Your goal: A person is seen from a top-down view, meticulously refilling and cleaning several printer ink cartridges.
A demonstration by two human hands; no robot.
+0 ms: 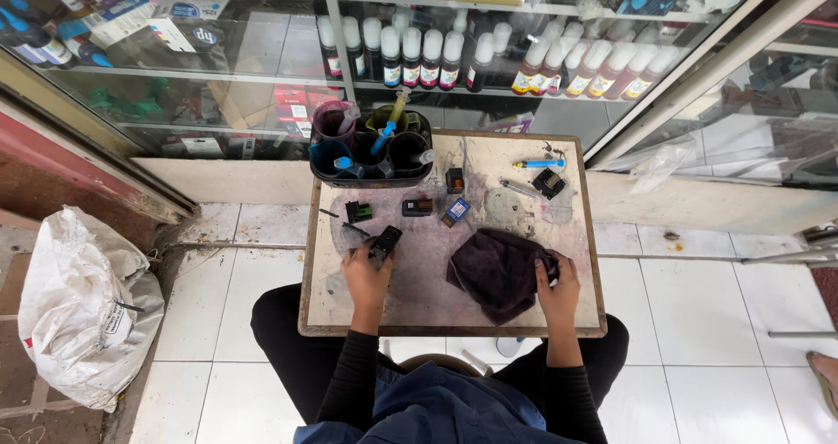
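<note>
your knees sit under the near edge of the small stained table (454, 329), which you face seated. your left hand (367, 274) is curled around a black ink cartridge (382, 245), held just off the tabletop at centre left, fingers pinching its lower end. your right hand (559, 289) rests on the near right, fingers closed on the edge of a dark purple cloth (499, 271) that lies bunched at centre right.

judgement: cartridge in hand, cloth gripped, so this looks like the wipe step; bringing the two together calls for a short move across bare tabletop between the hands.

room: more cartridges (417, 206) lie in a loose row past your left hand, a blue syringe (539, 162) at far right, a black tub of ink cups (371, 147) on the far left edge. near strip is open. right hand is near the table's right rim; cloth could slide off there.
</note>
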